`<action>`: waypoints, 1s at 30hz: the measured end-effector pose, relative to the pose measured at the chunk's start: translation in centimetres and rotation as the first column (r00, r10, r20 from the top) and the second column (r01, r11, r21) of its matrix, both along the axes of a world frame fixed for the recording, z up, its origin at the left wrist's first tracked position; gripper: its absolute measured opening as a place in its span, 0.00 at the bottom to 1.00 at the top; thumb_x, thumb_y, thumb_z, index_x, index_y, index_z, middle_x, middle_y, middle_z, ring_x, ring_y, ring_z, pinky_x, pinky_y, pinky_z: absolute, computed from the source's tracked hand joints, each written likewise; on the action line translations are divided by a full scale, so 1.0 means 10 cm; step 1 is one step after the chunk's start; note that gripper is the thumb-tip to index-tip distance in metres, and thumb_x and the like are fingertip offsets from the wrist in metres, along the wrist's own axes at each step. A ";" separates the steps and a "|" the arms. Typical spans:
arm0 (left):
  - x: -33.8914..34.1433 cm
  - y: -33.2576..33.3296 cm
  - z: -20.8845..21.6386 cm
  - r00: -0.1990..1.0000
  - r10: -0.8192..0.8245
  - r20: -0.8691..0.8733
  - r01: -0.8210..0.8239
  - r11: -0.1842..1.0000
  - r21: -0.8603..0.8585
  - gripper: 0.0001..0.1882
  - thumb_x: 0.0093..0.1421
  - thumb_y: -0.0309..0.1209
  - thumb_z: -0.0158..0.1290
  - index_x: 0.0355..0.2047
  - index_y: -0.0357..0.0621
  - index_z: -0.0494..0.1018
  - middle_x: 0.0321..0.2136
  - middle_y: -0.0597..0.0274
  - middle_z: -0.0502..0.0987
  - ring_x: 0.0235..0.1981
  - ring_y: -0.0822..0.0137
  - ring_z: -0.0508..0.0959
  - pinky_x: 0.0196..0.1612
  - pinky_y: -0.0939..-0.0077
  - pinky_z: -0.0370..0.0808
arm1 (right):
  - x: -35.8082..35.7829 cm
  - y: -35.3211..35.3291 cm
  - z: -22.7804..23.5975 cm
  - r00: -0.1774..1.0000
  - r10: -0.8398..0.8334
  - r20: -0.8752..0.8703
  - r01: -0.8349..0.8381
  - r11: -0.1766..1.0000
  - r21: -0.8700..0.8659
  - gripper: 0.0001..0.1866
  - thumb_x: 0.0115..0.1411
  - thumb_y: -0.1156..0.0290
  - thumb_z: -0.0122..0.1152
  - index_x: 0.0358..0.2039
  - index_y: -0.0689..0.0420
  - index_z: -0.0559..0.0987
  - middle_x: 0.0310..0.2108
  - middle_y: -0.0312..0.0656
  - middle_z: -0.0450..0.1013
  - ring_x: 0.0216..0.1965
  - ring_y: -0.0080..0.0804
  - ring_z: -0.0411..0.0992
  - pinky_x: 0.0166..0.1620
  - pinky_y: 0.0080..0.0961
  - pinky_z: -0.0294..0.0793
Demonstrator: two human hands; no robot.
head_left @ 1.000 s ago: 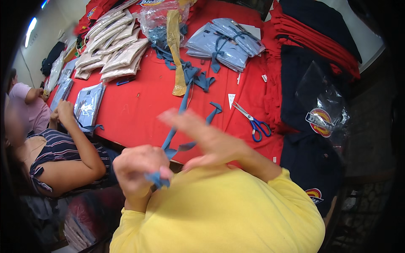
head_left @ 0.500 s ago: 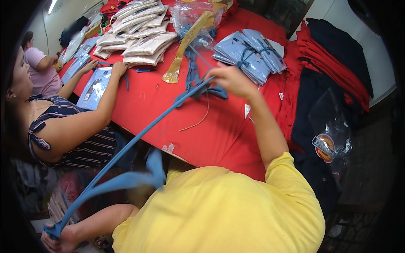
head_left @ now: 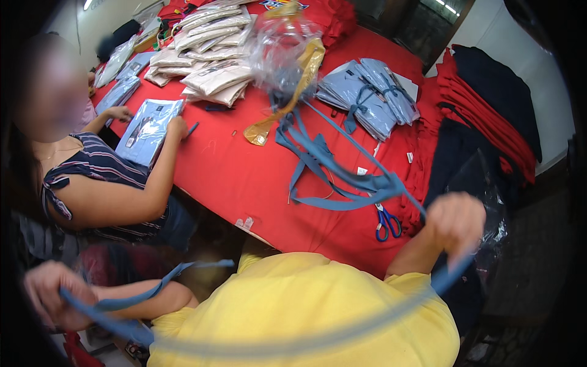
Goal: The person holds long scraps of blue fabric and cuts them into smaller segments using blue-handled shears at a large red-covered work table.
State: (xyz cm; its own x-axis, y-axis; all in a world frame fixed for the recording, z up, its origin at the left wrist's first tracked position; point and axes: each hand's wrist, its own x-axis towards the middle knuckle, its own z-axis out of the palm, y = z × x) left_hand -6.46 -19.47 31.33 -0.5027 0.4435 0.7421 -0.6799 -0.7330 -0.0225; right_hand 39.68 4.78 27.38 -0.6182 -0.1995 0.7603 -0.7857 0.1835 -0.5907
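Two hands stand wide apart below my camera, and one blue cloth strip bows between them. Its long axis runs left to right, sagging close in front of the yellow shirt. I see the left hand out at the lower left, off the table, fingers curled around the strip, with a short loose tail trailing rightward from it. The right hand is a closed fist around the strip's other side, higher up and much nearer the tangle of blue strips on the red table. Blur smears that fist, so I can't tell whether the thin length running from it up to the tangle is the same piece.

The blue-handled scissors lie just left of the right hand.

Among the containers, I find clear sleeves holding folded light blue garments: one packet sits under a co-worker's hands at the left, and a tied bundle lies farther back. The cream stack is wrapped in clear plastic too. A crumpled clear bag rests between that stack and the bundle.
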 end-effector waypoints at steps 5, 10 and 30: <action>0.00 1.31 0.07 0.917 -0.106 -0.384 0.011 0.971 -0.240 0.10 0.65 0.24 0.42 0.46 0.34 0.63 0.23 0.66 0.58 0.19 0.78 0.55 0.23 0.83 0.55 | 0.03 1.26 -0.55 -0.189 -0.963 -0.192 0.503 -0.263 0.823 0.10 0.57 0.72 0.49 0.33 0.64 0.76 0.28 0.41 0.74 0.32 0.30 0.73 0.38 0.27 0.71; 0.10 1.63 0.14 0.897 0.111 -0.429 -0.199 0.966 -0.167 0.13 0.66 0.28 0.42 0.48 0.31 0.64 0.23 0.66 0.61 0.18 0.80 0.56 0.22 0.87 0.55 | -0.47 1.15 0.74 0.143 -0.988 0.062 0.942 0.116 -0.314 0.11 0.63 0.73 0.47 0.33 0.59 0.79 0.27 0.37 0.76 0.19 0.15 0.65 0.24 0.16 0.66; 1.45 2.81 0.11 0.681 -0.269 -0.681 -0.208 0.821 -0.532 0.11 0.61 0.30 0.53 0.41 0.37 0.74 0.33 0.63 0.78 0.32 0.77 0.77 0.37 0.86 0.70 | -1.57 0.70 0.80 0.233 -0.972 0.018 0.972 0.233 0.028 0.14 0.56 0.68 0.63 0.38 0.65 0.78 0.27 0.35 0.72 0.27 0.18 0.68 0.30 0.14 0.66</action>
State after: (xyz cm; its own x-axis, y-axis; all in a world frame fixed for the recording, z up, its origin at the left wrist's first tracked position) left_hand 8.02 8.68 32.44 0.0871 0.8728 0.4802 -0.3264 -0.4304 0.8416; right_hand 24.00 11.79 35.39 -0.3613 0.5627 0.7435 0.0138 0.8005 -0.5992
